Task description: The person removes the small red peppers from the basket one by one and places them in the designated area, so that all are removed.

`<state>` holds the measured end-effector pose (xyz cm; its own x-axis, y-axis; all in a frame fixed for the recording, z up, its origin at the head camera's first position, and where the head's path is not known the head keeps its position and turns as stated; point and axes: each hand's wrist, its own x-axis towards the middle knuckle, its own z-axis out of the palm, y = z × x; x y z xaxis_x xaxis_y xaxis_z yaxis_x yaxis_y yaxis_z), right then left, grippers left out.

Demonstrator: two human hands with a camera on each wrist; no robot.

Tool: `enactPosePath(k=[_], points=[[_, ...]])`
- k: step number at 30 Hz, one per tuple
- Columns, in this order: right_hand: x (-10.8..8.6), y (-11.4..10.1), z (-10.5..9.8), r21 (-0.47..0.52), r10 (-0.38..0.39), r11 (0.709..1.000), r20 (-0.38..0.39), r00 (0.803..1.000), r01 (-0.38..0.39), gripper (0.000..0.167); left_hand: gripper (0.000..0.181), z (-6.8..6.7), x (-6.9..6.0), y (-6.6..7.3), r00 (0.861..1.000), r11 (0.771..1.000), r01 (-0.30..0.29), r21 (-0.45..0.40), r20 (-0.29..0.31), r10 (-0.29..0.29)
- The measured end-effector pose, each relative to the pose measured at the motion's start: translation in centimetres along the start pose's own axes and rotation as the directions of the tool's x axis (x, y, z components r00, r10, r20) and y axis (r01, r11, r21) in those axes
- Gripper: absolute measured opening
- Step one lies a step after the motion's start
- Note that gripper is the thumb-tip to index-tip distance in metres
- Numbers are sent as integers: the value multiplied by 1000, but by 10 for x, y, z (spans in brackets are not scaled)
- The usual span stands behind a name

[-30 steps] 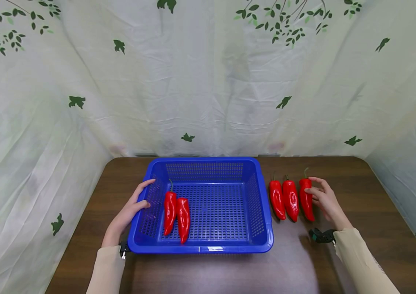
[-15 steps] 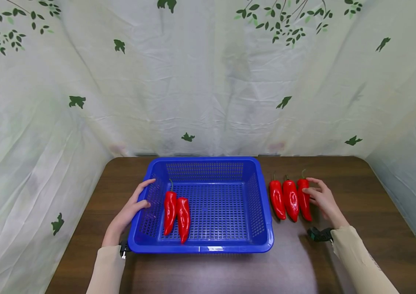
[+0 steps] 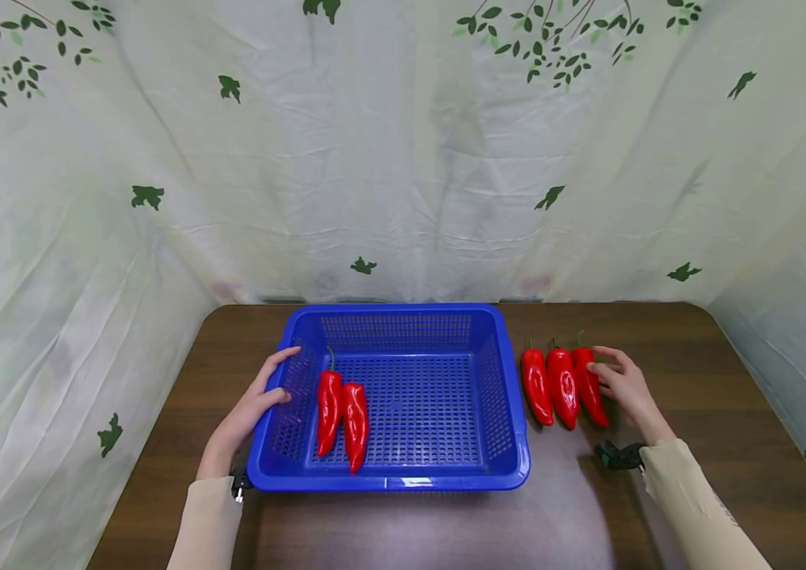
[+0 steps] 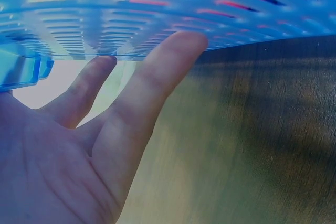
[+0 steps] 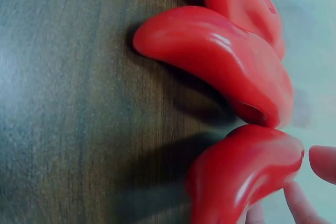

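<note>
Head view: at the blue basket's (image 3: 387, 482) nine o'clock, the left hand (image 3: 258, 402) spreads its fingers wide on the rim — presumably for bracing. At three, on the bench (image 3: 702, 388), the right hand's (image 3: 629, 389) relaxed fingers touch the outermost red pepper (image 3: 587, 393), apparently to set it snug against its neighbour (image 3: 563, 396).

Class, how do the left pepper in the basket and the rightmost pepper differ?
Place: the left pepper lies in the basket, the rightmost pepper on the table.
Lean: in the head view, the left pepper's tip slants left, the rightmost pepper's right.
Hand: the right hand is at the rightmost pepper; neither hand is at the left pepper.
Both are red and shiny, with a thin stem.
</note>
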<state>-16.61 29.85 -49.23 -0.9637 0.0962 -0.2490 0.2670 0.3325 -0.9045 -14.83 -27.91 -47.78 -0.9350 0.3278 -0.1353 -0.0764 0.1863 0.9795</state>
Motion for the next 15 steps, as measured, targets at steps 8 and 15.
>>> enactPosePath(k=[8,15], points=[[-2,-3,-5,52,-37,998,-42,998,39,52,66,0,0,0,1000,1000,-4,0,0,4],[-4,-9,-9,71,-90,993,-69,994,95,50,66,0,0,0,1000,1000,2,2,0,-2]])
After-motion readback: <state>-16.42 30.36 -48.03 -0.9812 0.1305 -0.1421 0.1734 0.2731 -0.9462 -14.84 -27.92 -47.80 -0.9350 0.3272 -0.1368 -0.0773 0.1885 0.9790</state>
